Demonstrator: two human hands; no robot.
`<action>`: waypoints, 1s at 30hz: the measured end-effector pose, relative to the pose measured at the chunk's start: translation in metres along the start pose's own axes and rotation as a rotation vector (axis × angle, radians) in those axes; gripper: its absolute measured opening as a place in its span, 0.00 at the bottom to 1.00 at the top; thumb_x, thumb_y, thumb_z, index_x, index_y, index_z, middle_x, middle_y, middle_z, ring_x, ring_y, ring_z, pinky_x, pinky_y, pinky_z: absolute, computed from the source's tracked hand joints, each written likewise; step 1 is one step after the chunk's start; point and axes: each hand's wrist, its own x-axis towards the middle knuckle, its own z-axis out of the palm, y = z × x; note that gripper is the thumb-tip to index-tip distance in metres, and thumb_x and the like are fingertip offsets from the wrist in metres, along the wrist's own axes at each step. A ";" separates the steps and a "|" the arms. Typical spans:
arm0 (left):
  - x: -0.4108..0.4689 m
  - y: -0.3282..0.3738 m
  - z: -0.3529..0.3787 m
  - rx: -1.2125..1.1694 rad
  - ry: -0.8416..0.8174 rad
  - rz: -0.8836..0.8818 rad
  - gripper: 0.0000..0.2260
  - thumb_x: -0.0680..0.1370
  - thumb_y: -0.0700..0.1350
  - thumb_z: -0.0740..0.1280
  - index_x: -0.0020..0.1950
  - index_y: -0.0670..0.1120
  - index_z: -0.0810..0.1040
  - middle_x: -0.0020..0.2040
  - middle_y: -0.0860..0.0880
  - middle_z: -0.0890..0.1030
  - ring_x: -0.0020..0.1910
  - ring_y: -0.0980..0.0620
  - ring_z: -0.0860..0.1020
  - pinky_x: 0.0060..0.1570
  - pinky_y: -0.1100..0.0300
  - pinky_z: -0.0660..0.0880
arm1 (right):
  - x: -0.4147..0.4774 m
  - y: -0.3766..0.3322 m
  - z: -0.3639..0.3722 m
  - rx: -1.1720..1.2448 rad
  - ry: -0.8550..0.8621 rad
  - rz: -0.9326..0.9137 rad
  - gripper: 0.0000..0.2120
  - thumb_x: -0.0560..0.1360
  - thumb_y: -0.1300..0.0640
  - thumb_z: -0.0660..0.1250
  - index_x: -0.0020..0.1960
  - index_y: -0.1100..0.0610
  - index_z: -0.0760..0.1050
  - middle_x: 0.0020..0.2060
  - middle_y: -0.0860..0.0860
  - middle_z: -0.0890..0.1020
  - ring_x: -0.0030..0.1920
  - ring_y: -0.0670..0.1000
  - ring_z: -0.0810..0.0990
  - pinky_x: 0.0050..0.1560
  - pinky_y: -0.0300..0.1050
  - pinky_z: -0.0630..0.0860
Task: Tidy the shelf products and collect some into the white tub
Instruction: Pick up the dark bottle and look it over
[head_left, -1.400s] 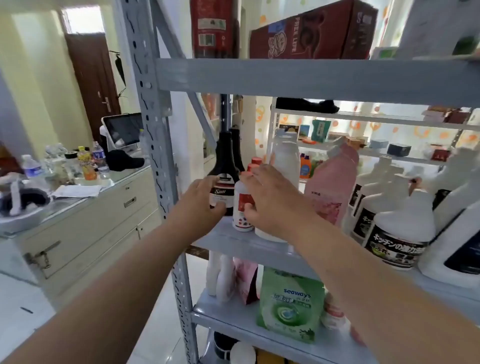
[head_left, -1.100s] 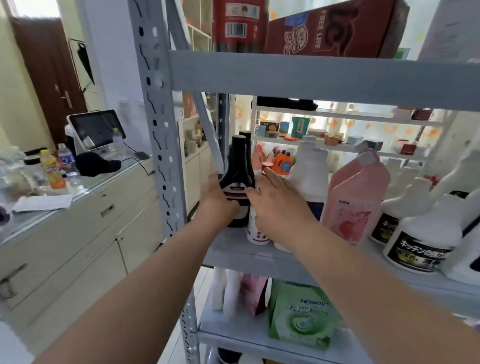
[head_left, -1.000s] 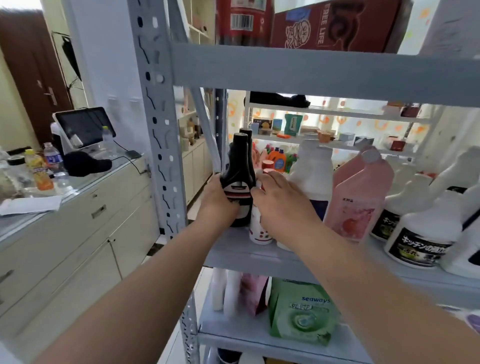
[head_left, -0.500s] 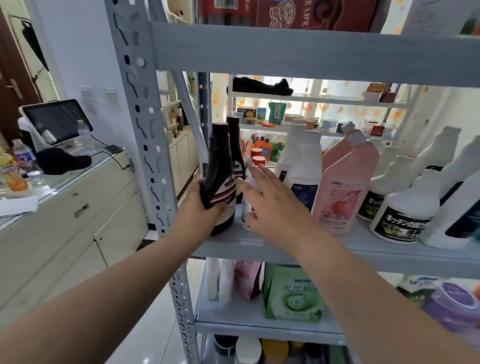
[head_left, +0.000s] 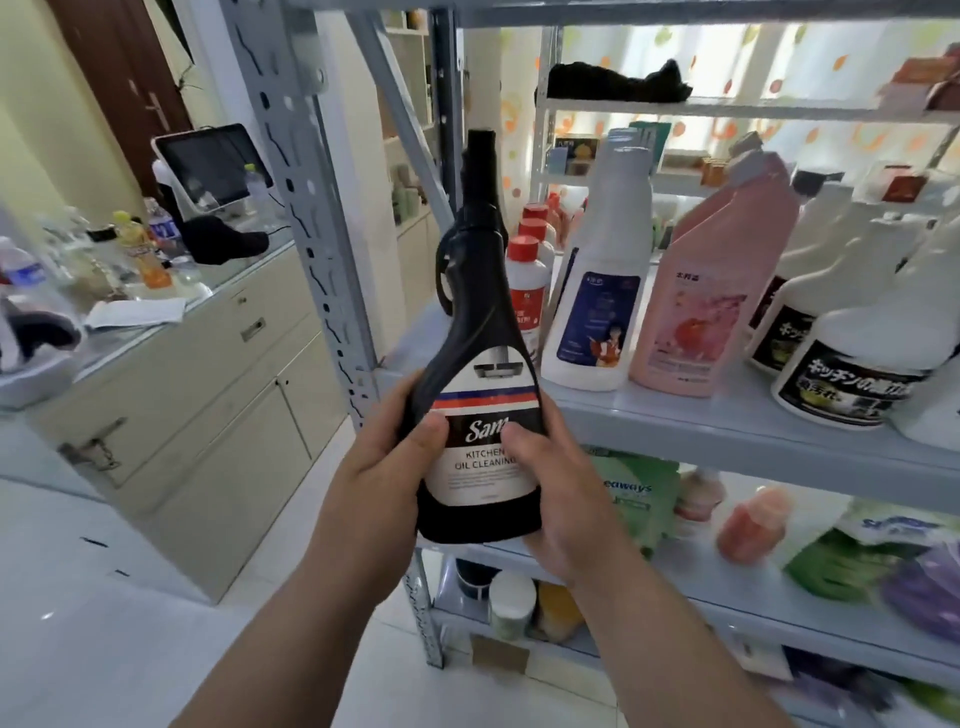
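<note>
Black bottle (head_left: 480, 405) is now off the shelf (head_left: 727, 423), where it stood a moment ago; your right hand (head_left: 563, 499) has joined your left hand (head_left: 382, 473) on it. It is upright before the shelf edge, your fingers (head_left: 428, 431) clamped round its lower body, thumbs on the label.

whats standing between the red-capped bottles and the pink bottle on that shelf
A tall white bottle with a blue label stands between the red-capped bottles and the pink bottle. This shows in the head view.
</note>
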 end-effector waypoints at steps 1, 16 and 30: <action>-0.005 -0.005 0.005 -0.013 0.049 -0.016 0.17 0.82 0.41 0.63 0.58 0.62 0.83 0.58 0.51 0.85 0.57 0.49 0.83 0.59 0.45 0.79 | -0.004 0.001 -0.003 0.056 0.010 0.009 0.20 0.74 0.55 0.68 0.65 0.45 0.78 0.58 0.56 0.85 0.59 0.59 0.84 0.56 0.57 0.82; -0.045 -0.050 0.009 0.118 0.067 -0.024 0.19 0.72 0.45 0.71 0.59 0.62 0.78 0.51 0.51 0.85 0.52 0.51 0.85 0.47 0.56 0.82 | -0.034 0.029 -0.032 -0.192 0.030 0.002 0.15 0.83 0.59 0.63 0.66 0.46 0.80 0.62 0.48 0.83 0.65 0.49 0.80 0.67 0.49 0.76; -0.005 -0.043 -0.084 0.101 -0.116 0.050 0.15 0.83 0.55 0.60 0.69 0.64 0.72 0.60 0.57 0.82 0.62 0.54 0.80 0.61 0.45 0.78 | -0.017 0.062 0.043 -0.240 0.169 -0.173 0.17 0.78 0.59 0.70 0.63 0.45 0.74 0.55 0.49 0.85 0.58 0.54 0.84 0.56 0.54 0.82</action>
